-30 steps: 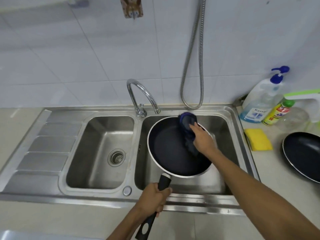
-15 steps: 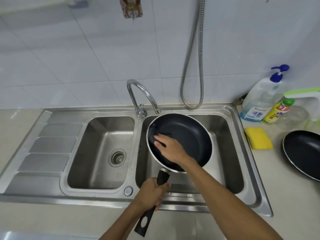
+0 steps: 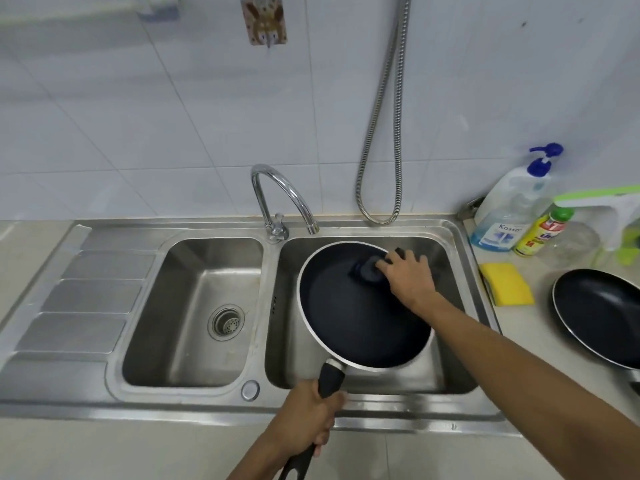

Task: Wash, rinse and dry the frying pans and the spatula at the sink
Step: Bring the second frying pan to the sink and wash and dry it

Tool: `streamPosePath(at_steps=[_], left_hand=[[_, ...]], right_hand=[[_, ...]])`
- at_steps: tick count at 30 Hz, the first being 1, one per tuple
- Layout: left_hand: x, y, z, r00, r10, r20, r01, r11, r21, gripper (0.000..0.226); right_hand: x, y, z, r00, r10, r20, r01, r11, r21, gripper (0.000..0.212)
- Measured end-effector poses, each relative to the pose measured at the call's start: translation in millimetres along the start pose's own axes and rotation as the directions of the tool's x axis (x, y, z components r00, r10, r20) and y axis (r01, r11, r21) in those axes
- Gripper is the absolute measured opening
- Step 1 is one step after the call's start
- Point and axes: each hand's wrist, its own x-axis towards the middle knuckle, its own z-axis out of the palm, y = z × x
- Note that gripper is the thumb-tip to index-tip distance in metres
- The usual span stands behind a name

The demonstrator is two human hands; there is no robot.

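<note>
Currently, from the head camera: grips frying pan (image 3: 349, 327) by its black handle (image 3: 330, 380) in clenched left hand (image 3: 304, 415), over the sink's right basin (image 3: 285, 348), handle pointing at the near edge; curls right hand (image 3: 410, 277) round dark blue scrubber (image 3: 365, 268) at the pan's far rim.

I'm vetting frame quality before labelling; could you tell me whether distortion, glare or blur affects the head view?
Head view: the wide-angle lens bows the sink rim and tile lines; same view, light is even, only mild sheen on the faucet; the dark scrubber under the right hand merges into the frying pan; the left hand looks clear.
</note>
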Motion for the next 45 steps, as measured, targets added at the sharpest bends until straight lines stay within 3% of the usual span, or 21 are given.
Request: streamPosePath(at_steps=[3,5,8,10,12,14,16,18,20,22,23,25,27,29,31,34,36,37,38,40,45], left_hand=[[-5,7,11,0.999,-0.016,0.034,0.014,0.999,0.045,0.027],[-5,14,13,0.999,-0.015,0.039,0.012,0.998,0.055,0.027],[1,21,2,1.000,0.000,0.013,0.000,1.000,-0.010,0.024],[5,21,-8,1.000,0.003,-0.023,-0.005,0.995,-0.098,0.027],[8,17,-12,0.997,-0.001,-0.074,-0.011,0.986,-0.163,0.030],[11,12,-12,0.993,-0.013,-0.114,-0.012,0.977,-0.215,0.031],[12,7,-11,0.993,-0.022,-0.117,-0.010,0.964,-0.266,0.034],[12,3,-8,0.995,-0.031,-0.097,-0.002,0.945,-0.326,0.041],[11,0,-4,0.998,-0.023,-0.064,-0.005,0.912,-0.409,0.049],[11,0,1,1.000,-0.012,-0.017,0.003,0.878,-0.478,0.053],[11,1,4,1.000,-0.008,0.018,0.016,0.863,-0.505,0.053],[9,4,10,0.994,-0.002,0.109,0.065,0.818,-0.571,0.047],[7,8,13,0.972,-0.005,0.234,0.158,0.752,-0.641,0.040],[4,15,10,0.910,-0.017,0.414,0.309,0.694,-0.650,0.037],[1,23,5,0.843,-0.032,0.538,0.383,0.737,-0.556,0.039],[1,36,1,0.833,-0.057,0.550,0.289,0.893,-0.345,0.052],[1,41,3,0.821,-0.028,0.570,0.259,0.908,-0.329,0.041],[2,41,4,0.813,-0.014,0.581,0.266,0.898,-0.350,0.031],[1,39,6,0.809,-0.007,0.588,0.281,0.883,-0.377,0.023],[-1,30,10,0.807,-0.002,0.591,0.319,0.843,-0.433,0.020],[-7,8,9,0.817,0.033,0.576,0.328,0.794,-0.511,0.018]], right_hand=[[9,-44,-15,0.975,0.210,-0.078,-0.180,0.941,0.288,0.042],[2,-84,-26,0.971,0.218,-0.098,-0.135,0.840,0.525,0.034],[-28,-118,-33,0.991,-0.114,-0.072,0.133,0.719,0.682,0.027],[-47,-108,-39,0.946,-0.324,-0.013,0.240,0.674,0.699,0.025],[-58,-87,-47,0.918,-0.398,-0.007,0.292,0.662,0.690,0.024],[-69,-67,-57,0.943,-0.323,-0.081,0.281,0.641,0.714,0.023],[-85,-45,-63,0.985,-0.079,-0.150,0.169,0.535,0.828,0.023],[-102,-22,-60,0.970,0.218,-0.108,0.044,0.280,0.959,0.022],[-120,-1,-48,0.888,0.454,0.069,-0.001,-0.150,0.989,0.025],[-137,9,-35,0.812,0.513,0.280,0.032,-0.517,0.855,0.033],[-143,8,-30,0.803,0.494,0.333,0.047,-0.609,0.791,0.038],[-150,-9,-28,0.816,0.453,0.360,0.063,-0.688,0.723,0.043],[-149,-36,-36,0.844,0.441,0.305,0.075,-0.661,0.746,0.040],[-142,-60,-48,0.880,0.448,0.160,0.104,-0.510,0.854,0.036],[-128,-69,-63,0.887,0.450,-0.100,0.209,-0.199,0.958,0.042],[-95,-69,-87,0.883,0.208,-0.420,0.347,0.312,0.884,0.043],[-73,-72,-97,0.914,-0.003,-0.405,0.327,0.595,0.734,0.039],[-62,-73,-100,0.935,-0.089,-0.345,0.309,0.683,0.662,0.039],[-50,-71,-102,0.950,-0.149,-0.273,0.294,0.717,0.632,0.039],[-25,-59,-101,0.968,-0.173,-0.181,0.251,0.689,0.680,0.035],[-9,12,-55,0.987,0.144,-0.068,-0.029,0.585,0.810,0.019]])
